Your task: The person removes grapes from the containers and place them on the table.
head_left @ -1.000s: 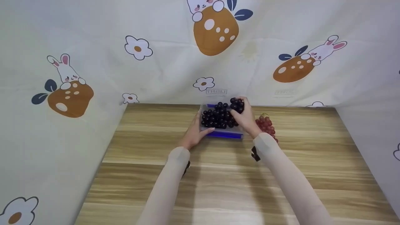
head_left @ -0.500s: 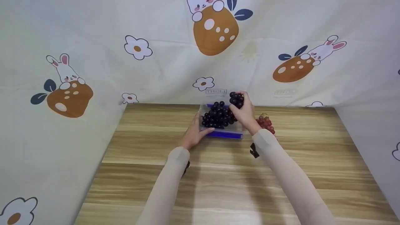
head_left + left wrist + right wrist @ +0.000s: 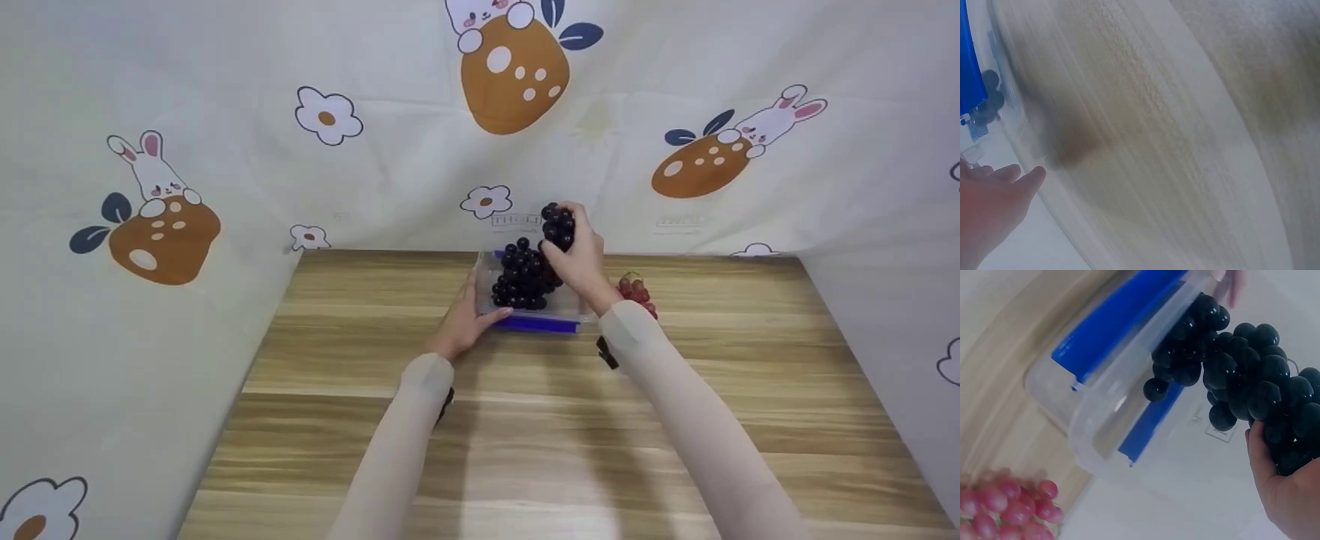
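In the head view, a clear plastic box (image 3: 568, 301) with blue clips sits at the table's back edge. My right hand (image 3: 583, 261) grips the upper end of a bunch of dark grapes (image 3: 558, 225). The bunch's lower part hangs into the box, as the right wrist view also shows these black grapes (image 3: 1241, 371) crossing the rim. My left hand (image 3: 461, 324) rests at the box's front left corner, fingers straight along the side wall and thumb on the front rim. Part of that hand (image 3: 996, 202) shows beside the box in the left wrist view.
A bunch of red grapes (image 3: 632, 287) lies on the wooden table (image 3: 360, 337) right of the box, partly behind my right forearm. A printed cloth (image 3: 405, 150) with rabbits and strawberries rises behind the table and along both sides.
My right hand has moved up and slightly left, lifting the dark grapes higher; more of the box's bottom shows on the right. The left hand has stayed at the box's corner.
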Tool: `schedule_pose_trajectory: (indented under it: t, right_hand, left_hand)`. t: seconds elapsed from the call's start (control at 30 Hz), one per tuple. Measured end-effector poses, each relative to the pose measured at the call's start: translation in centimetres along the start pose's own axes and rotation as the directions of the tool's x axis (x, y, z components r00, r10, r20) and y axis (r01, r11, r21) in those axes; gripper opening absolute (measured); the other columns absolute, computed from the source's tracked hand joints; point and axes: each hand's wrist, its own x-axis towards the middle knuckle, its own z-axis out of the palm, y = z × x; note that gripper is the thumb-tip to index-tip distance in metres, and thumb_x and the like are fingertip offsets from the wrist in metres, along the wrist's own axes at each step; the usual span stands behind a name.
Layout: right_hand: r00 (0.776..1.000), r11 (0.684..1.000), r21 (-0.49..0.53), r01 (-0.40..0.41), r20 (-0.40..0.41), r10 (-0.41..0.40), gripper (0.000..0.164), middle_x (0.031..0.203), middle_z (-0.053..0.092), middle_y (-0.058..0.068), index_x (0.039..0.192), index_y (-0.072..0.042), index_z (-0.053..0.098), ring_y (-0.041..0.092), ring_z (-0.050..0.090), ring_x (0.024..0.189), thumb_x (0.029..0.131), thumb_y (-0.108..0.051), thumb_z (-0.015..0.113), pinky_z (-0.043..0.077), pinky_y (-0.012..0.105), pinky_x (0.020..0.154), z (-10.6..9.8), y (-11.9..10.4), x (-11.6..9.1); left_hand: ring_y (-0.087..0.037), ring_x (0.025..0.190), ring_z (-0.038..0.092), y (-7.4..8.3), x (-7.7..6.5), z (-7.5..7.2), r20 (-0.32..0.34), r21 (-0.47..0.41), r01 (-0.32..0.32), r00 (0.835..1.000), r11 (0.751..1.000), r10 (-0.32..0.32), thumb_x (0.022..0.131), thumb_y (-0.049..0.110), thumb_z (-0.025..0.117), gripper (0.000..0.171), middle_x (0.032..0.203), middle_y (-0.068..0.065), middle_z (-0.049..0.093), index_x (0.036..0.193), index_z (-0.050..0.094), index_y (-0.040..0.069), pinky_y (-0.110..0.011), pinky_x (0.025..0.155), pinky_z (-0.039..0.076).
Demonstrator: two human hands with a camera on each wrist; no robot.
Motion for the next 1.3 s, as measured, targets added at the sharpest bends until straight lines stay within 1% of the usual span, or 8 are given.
schedule_pose_trajectory:
  t: [0.23, 0.27, 0.5, 0.6, 0.7, 0.77, 0.93, 1.3]
  right_hand:
    - [0.999, 0.999, -0.016, 0.034, 0.014, -0.034, 0.057, 0.142, 0.062, 0.024, 0.144, -0.007, 0.050, 0.038, 0.061, 0.125, 0.090, 0.000, 0.064, 0.052, 0.053, 0.108, -0.4, -1.0, 0.4]
    - [0.999, 0.999, -0.019, 0.039, 0.015, -0.039, 0.057, 0.142, 0.062, 0.024, 0.144, -0.007, 0.050, 0.038, 0.060, 0.124, 0.090, 0.000, 0.064, 0.051, 0.053, 0.108, -0.4, -1.0, 0.4]
    - [0.997, 0.997, -0.038, 0.062, 0.044, -0.061, 0.057, 0.144, 0.061, 0.026, 0.146, -0.006, 0.048, 0.039, 0.060, 0.130, 0.092, 0.001, 0.064, 0.048, 0.052, 0.115, -0.7, -1.6, 0.5]
    - [0.996, 0.996, -0.042, 0.077, 0.050, -0.075, 0.058, 0.145, 0.060, 0.025, 0.147, -0.006, 0.047, 0.038, 0.059, 0.131, 0.091, 0.001, 0.064, 0.047, 0.050, 0.117, -0.8, -1.8, 0.7]
    - [0.995, 0.994, -0.050, 0.094, 0.048, -0.091, 0.060, 0.146, 0.059, 0.025, 0.148, -0.004, 0.046, 0.037, 0.059, 0.131, 0.091, 0.002, 0.063, 0.046, 0.049, 0.116, -0.9, -2.1, 0.9]
    - [0.994, 0.993, -0.054, 0.102, 0.048, -0.100, 0.060, 0.145, 0.059, 0.026, 0.148, -0.004, 0.046, 0.036, 0.059, 0.130, 0.090, 0.003, 0.062, 0.047, 0.048, 0.115, -1.0, -2.3, 1.0]
    - [0.994, 0.993, -0.056, 0.104, 0.050, -0.102, 0.059, 0.144, 0.059, 0.026, 0.147, -0.004, 0.046, 0.034, 0.058, 0.129, 0.091, 0.003, 0.062, 0.047, 0.048, 0.116, -1.3, -2.8, 1.3]
    - [0.993, 0.993, -0.060, 0.104, 0.065, -0.100, 0.058, 0.146, 0.058, 0.024, 0.148, -0.004, 0.045, 0.033, 0.057, 0.129, 0.092, 0.002, 0.060, 0.047, 0.048, 0.115, -1.9, -3.4, 1.8]
  left_hand:
    - [-0.039, 0.162, 0.011, -4.1, 2.3, 1.6, -0.011, -0.026, -0.024, 1.000, 0.999, 0.023, 0.090, 0.074, 0.067, 0.123, 0.177, -0.019, 0.006, 0.170, 0.001, 0.007, -0.053, 0.133, 0.012]
    - [-0.039, 0.162, 0.010, -4.1, 2.3, 1.6, -0.009, -0.026, -0.023, 1.000, 0.999, 0.022, 0.091, 0.073, 0.067, 0.123, 0.177, -0.020, 0.006, 0.170, 0.001, 0.007, -0.053, 0.133, 0.012]
    - [-0.045, 0.161, 0.012, -2.6, 1.5, 0.9, 0.001, -0.044, -0.026, 1.000, 0.999, 0.026, 0.091, 0.072, 0.068, 0.124, 0.175, -0.027, 0.007, 0.169, 0.002, 0.002, -0.059, 0.131, 0.012]
    - [-0.046, 0.161, 0.012, -1.5, 0.9, 0.6, 0.000, -0.024, -0.022, 1.000, 0.999, 0.022, 0.095, 0.064, 0.068, 0.118, 0.174, -0.029, 0.008, 0.168, 0.003, -0.001, -0.058, 0.131, 0.013]
    - [-0.043, 0.162, 0.012, -0.1, 0.1, 0.0, 0.018, -0.014, 0.014, 1.000, 1.000, -0.014, 0.100, 0.053, 0.068, 0.110, 0.174, -0.028, 0.007, 0.168, 0.002, -0.002, -0.053, 0.132, 0.013]
    - [-0.042, 0.162, 0.012, 0.3, -0.1, 0.0, 0.023, 0.009, 0.034, 0.999, 0.999, -0.034, 0.102, 0.051, 0.067, 0.107, 0.175, -0.027, 0.007, 0.168, 0.001, -0.002, -0.051, 0.133, 0.014]
    - [-0.040, 0.162, 0.014, 0.5, -0.1, 0.0, 0.016, 0.041, 0.046, 0.999, 0.998, -0.047, 0.102, 0.050, 0.066, 0.106, 0.174, -0.027, 0.010, 0.168, 0.002, -0.002, -0.050, 0.132, 0.017]
    - [-0.040, 0.162, 0.013, 0.2, -0.1, 0.0, 0.019, 0.031, 0.050, 0.999, 0.998, -0.050, 0.100, 0.056, 0.067, 0.110, 0.175, -0.026, 0.008, 0.168, 0.001, 0.000, -0.050, 0.133, 0.016]
